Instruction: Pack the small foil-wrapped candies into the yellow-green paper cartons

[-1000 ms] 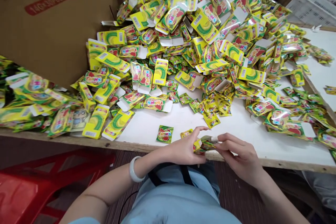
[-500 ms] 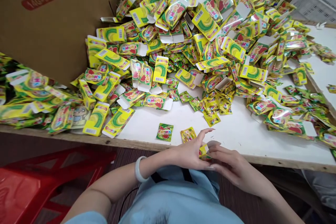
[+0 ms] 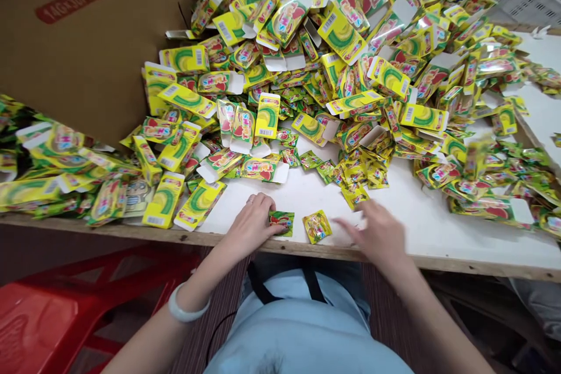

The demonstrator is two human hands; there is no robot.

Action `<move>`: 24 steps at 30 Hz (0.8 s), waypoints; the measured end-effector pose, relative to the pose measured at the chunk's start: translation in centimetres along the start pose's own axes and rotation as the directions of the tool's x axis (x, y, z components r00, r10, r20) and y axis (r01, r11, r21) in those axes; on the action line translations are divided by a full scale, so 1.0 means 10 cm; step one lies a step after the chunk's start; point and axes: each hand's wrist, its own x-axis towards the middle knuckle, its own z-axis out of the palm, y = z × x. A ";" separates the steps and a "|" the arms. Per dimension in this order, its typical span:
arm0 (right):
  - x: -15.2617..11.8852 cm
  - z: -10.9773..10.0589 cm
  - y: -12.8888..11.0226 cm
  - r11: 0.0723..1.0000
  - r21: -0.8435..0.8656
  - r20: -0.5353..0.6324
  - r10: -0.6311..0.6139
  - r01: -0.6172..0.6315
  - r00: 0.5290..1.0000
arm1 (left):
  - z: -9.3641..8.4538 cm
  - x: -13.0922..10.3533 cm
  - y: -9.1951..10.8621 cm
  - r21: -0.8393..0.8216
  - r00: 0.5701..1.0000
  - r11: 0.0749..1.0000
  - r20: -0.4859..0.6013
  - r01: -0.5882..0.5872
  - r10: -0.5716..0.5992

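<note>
Evidently, plenty is lying about: a white-topped desk with a raw wooden edge [image 3: 460,239] is running under and well to the right of the big brown cardboard carton [image 3: 87,41]. Right of that carton, a broad heap of glossy yellow-and-green card boxes [image 3: 268,115] is spreading, with more lying just in front of it. A red plastic stool [image 3: 39,315] is standing nearer the person than the carton.

Many boxes are showing open white flaps, so those are plainly not closed; whether any are holding contents cannot be told. Neither hand is visibly holding a box, and two sachets are lying apart from the others, so this round of handling is seemingly at an early point.

Right of the carton and nearer the person, the left hand [image 3: 254,219] is touching a small square green sachet [image 3: 284,221], its thumb overlapping one edge; whether the fingers are clamping it cannot be told. Farther right from the carton, the right hand [image 3: 381,234] is blurring, thumb and fingers apart, beside a small pile of yellow sachets [image 3: 377,175].

The green sachet is looking shiny, with red fruit printing partly covered. Between the hands, right of the carton, a single square yellow sachet [image 3: 317,227] is lying flat and slightly askew, its film gleaming and its lettering colourful.
</note>
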 end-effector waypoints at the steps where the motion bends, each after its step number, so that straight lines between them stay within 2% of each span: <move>1: 0.05 0.25 -0.17 0.995 -0.095 0.030 0.025 -0.022 0.999 | 0.01 0.00 0.03 -0.084 1.000 0.996 -0.005 0.017 -0.017; 3: 0.14 0.60 -0.44 0.977 -0.210 0.113 0.050 -0.026 0.992 | 0.03 0.02 0.04 -0.294 0.998 0.954 0.011 0.059 -0.059; 5: 0.19 0.72 -0.57 0.991 -0.131 0.186 0.057 -0.033 0.981 | 0.03 0.05 0.03 -0.484 0.995 0.870 0.053 0.098 -0.082; 7: 0.19 0.65 -0.57 0.989 0.125 0.253 0.045 -0.079 0.967 | 0.03 0.09 0.02 -0.586 0.994 0.804 0.083 0.102 -0.066; 9: 0.18 0.50 -0.54 0.901 0.399 0.339 0.030 -0.173 0.940 | 0.04 0.11 0.07 -0.611 0.995 0.788 0.099 0.073 -0.015; 11: 0.19 0.39 -0.54 0.789 0.556 0.415 0.010 -0.262 0.910 | 0.06 0.12 0.18 -0.610 0.992 0.792 0.118 0.029 0.055; 12: 0.20 0.36 -0.56 0.753 0.594 0.428 0.004 -0.284 0.904 | 0.07 0.12 0.25 -0.620 0.988 0.785 0.130 0.012 0.088; 14: 0.25 0.36 -0.60 0.730 0.630 0.387 0.002 -0.266 0.922 | 0.10 0.10 0.37 -0.657 0.982 0.754 0.133 -0.013 0.133; 17: 0.31 0.42 -0.63 0.774 0.608 0.212 0.059 -0.179 0.975 | 0.14 0.06 0.46 -0.708 0.987 0.704 0.070 -0.056 0.148; 19: 0.33 0.45 -0.61 0.798 0.577 0.111 0.138 -0.177 0.984 | 0.15 0.05 0.46 -0.734 0.984 0.675 0.048 -0.081 0.171; 21: 0.32 0.47 -0.56 0.764 0.599 0.136 0.196 -0.238 0.971 | 0.16 0.04 0.47 -0.754 0.977 0.648 0.045 -0.105 0.210; 24: 0.30 0.49 -0.52 0.612 0.707 0.339 0.147 -0.355 0.929 | 0.22 0.04 0.53 -0.704 0.975 0.692 0.002 -0.158 0.224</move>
